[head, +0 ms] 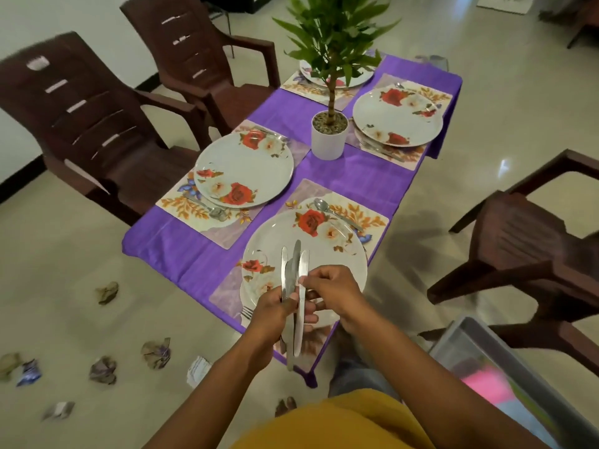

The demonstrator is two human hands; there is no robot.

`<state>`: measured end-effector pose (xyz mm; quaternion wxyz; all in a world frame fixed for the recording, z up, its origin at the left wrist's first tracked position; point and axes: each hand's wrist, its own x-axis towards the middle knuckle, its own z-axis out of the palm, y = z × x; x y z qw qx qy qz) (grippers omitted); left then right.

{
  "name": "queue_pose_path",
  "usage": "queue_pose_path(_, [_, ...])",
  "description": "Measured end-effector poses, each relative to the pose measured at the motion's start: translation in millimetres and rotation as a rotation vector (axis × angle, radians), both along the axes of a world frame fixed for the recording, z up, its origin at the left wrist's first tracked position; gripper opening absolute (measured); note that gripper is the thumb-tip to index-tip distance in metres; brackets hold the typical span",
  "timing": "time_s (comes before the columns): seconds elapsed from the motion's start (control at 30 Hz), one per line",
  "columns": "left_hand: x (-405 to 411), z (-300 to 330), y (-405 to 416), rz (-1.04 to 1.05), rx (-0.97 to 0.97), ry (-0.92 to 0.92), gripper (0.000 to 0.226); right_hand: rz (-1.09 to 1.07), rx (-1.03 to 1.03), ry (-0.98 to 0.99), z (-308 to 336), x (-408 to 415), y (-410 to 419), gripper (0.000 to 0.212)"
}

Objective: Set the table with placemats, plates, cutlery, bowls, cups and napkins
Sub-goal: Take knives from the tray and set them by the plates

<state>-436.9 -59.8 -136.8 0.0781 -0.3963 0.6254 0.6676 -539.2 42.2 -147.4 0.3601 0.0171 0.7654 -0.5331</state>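
My left hand [275, 311] grips a bunch of table knives [294, 280], blades pointing away from me, over the near floral plate [282, 241]. With my right hand [334, 291] I pinch one knife of the bunch at its middle. The near plate lies on a floral placemat [372, 218] with a spoon [337, 213] at its far side and a fork [247, 312] at its near left, partly hidden by my left hand. Three more plates [243, 170] [397, 116] [359, 80] sit on placemats on the purple tablecloth [356, 176].
A potted plant [328, 137] in a white pot stands mid-table. Brown plastic chairs [97, 124] [207, 56] [525, 247] flank the table. A grey bin [505, 367] sits at my right. Crumpled papers [155, 353] litter the floor on the left.
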Motion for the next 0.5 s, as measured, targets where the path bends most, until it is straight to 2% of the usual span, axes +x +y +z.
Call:
queue_pose_path(0.1, [-22.7, -5.1, -3.4, 0.069, -0.061, -0.059, 0.020, 0.050, -0.005, -0.073, -6.0, -39.6, -4.7, 0.017])
queue_pose_path(0.27, [-57.4, -9.7, -2.5, 0.275, 0.067, -0.081, 0.021, 0.176, -0.078, -0.285, -3.0, -104.6, -6.4, 0.017])
queue_pose_path(0.37, [-75.1, -13.8, -0.4, 0.362, 0.106, -0.111, 0.020, 0.256, -0.053, -0.315, -10.7, -136.1, -8.5, 0.017])
queue_pose_path(0.5, [-87.4, -18.2, 1.1, 0.452, 0.105, -0.125, 0.022, 0.369, -0.037, -0.277, -17.4, -167.2, -8.2, 0.033])
